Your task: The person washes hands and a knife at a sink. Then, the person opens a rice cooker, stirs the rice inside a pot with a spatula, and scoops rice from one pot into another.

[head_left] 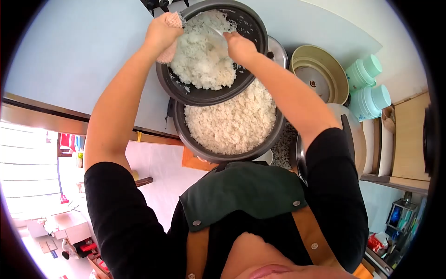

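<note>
A dark inner pot [244, 79] is tipped above a second dark pot [179, 125], and loose white rice [200, 56] lies inside it. My left hand [160, 35] is closed on the upper pot's left rim, with a pink and grey cloth [166, 53] between hand and metal. Inside the upper pot, my right hand [239, 46] is closed around the handle of a pale serving spoon [214, 31], whose far end is blurred among the grains. Cooked rice [232, 123] heaps nearly to the brim of the lower pot, partly hidden beneath the upper one.
A round beige metal pot [320, 53] stands at the right, beside stacks of mint-green cups [369, 97]. A large lid [350, 135] lies below my right forearm. A light-blue surface [74, 56] extends left, ending at a dark edge. Wooden shelving [411, 135] is far right.
</note>
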`<state>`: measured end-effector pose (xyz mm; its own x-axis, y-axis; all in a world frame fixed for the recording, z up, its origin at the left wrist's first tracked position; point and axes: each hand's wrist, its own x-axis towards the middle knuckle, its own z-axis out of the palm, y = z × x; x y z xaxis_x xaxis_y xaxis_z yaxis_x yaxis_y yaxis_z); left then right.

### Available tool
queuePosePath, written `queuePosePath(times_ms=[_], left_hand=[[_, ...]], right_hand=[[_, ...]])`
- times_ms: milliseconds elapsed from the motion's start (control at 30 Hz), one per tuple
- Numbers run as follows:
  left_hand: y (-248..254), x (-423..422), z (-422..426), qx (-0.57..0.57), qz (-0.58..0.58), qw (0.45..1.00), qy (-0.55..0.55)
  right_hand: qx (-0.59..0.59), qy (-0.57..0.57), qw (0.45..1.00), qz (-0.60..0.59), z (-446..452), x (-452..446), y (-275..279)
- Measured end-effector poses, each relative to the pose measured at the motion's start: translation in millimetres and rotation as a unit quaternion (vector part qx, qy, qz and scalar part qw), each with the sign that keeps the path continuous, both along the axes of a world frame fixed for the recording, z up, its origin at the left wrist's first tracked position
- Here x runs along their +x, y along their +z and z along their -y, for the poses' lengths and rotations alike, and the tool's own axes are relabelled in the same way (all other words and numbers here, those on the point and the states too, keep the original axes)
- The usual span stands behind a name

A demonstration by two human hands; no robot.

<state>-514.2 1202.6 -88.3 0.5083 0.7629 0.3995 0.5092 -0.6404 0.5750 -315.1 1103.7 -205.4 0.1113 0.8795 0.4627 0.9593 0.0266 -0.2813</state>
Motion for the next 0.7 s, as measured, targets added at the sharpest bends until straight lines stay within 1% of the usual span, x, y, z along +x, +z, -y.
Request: queuePosePath(times_ms=[67, 100, 133, 200, 300, 400, 467, 567, 667, 700], left_hand=[[-6.9, -5.3, -4.9, -0.025, 0.022, 0.999, -0.019], [-11.3, -9.0, -9.3, -0.016, 0.023, 0.999, -0.020], [-12.2, -5.1, -14.8, -0.009, 0.021, 1.000, -0.022], [-19.1, -14.7, -19.5, -0.007, 0.026, 0.999, -0.017], [-18.5, -16.3, -23.7, -0.014, 0.022, 1.000, -0.005], [-21.4, -22.4, -30.2, 0.002, 0.015, 1.000, 0.000], [-21.9, -21.1, -38.5, 0.012, 0.014, 1.000, -0.012], [-19.5, -10.5, -41.5, -0.006, 0.012, 0.998, -0.056], [-22.3, -11.8, -46.6, -0.027, 0.019, 0.997, -0.067], [-21.2, -11.9, -45.0, -0.009, 0.014, 0.998, -0.060]], right_hand=[[-0.050, -0.030, 0.998, 0.032, -16.3, -14.9, -17.2], [-0.093, -0.033, 0.995, 0.028, -11.1, -30.1, -20.8], [-0.108, -0.020, 0.993, 0.034, -8.8, -34.7, -29.6], [-0.142, 0.050, 0.976, 0.155, 10.2, -45.8, -48.9], [-0.199, 0.118, 0.960, 0.156, 21.0, -39.4, -46.9], [-0.185, 0.076, 0.973, 0.117, 9.0, -33.7, -0.1], [-0.067, 0.039, 0.995, 0.063, -16.5, -30.3, 18.7], [-0.166, 0.028, 0.983, 0.070, -34.7, -46.3, 35.4], [-0.174, 0.088, 0.966, 0.167, -18.0, -66.3, -4.3], [-0.206, 0.114, 0.956, 0.177, -17.4, -62.5, -5.3]])
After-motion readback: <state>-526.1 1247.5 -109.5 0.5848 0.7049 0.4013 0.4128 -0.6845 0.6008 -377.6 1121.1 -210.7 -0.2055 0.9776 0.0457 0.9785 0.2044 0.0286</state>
